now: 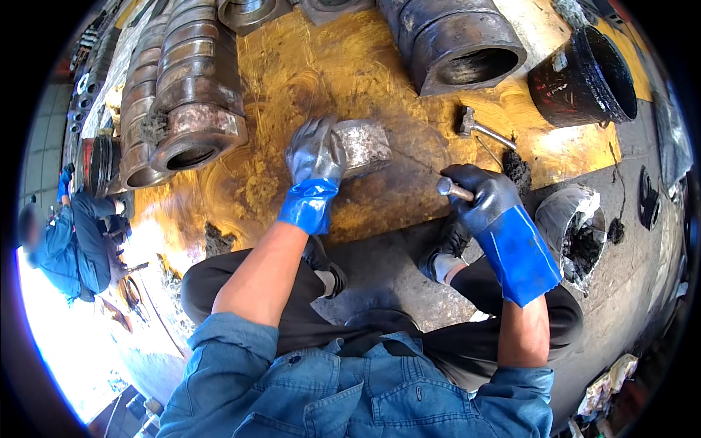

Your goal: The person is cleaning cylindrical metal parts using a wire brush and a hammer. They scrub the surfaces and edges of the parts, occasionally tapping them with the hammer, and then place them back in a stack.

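My left hand (315, 153), in a dark-coated glove with a blue cuff, is closed over the left end of a curved metal piece (367, 143). The piece has a worn, silvery top and rests on the yellow-stained floor plate (398, 198). To the right, my right hand (482, 196), gloved the same way, is wrapped round a metal rod (454, 188). Only the rod's blunt, round end shows; the rest is hidden in the fist. A hammer (482, 128) lies beyond my right hand, beside a thin stick and a dark clump of fibres (517, 172).
Ribbed metal cylinders (196, 80) lie at the far left, and a large hollow one (467, 58) at the far right. A black bucket (584, 77) tilts at right. Nearer is a torn white container (577, 219) with dark matter. Another person (77, 233) crouches at left.
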### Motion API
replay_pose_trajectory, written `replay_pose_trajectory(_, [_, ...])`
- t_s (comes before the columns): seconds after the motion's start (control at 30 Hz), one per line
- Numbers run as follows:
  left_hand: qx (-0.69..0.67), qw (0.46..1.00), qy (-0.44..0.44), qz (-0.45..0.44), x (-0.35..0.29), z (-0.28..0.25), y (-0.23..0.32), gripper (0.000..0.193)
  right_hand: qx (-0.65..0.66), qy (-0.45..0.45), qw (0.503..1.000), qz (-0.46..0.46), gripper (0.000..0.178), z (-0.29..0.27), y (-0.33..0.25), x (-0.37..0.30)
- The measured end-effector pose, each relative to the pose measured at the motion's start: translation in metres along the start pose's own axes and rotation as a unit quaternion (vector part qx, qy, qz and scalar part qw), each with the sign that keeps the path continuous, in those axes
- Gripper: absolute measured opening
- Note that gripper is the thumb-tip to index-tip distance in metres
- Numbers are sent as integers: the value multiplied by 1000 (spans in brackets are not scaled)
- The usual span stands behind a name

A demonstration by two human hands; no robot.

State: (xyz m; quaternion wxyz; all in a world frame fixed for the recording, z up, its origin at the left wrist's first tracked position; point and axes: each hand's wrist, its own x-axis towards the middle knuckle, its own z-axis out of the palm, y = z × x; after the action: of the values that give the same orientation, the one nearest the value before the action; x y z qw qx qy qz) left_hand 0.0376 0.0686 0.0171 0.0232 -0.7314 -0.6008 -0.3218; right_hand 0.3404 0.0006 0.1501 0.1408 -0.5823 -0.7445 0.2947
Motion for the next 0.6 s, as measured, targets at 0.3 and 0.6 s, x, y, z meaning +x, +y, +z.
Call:
replay_pose_trajectory(0.3, [-10,1000,-10,-18,0,1,3,32,-38,-31,998,-29,29,2,6,3])
replay_pose_trajectory(0.6, [-14,1000,-25,-8,-3,-4,-6,38,-144,-147,977,-61,28,-12,-48,1])
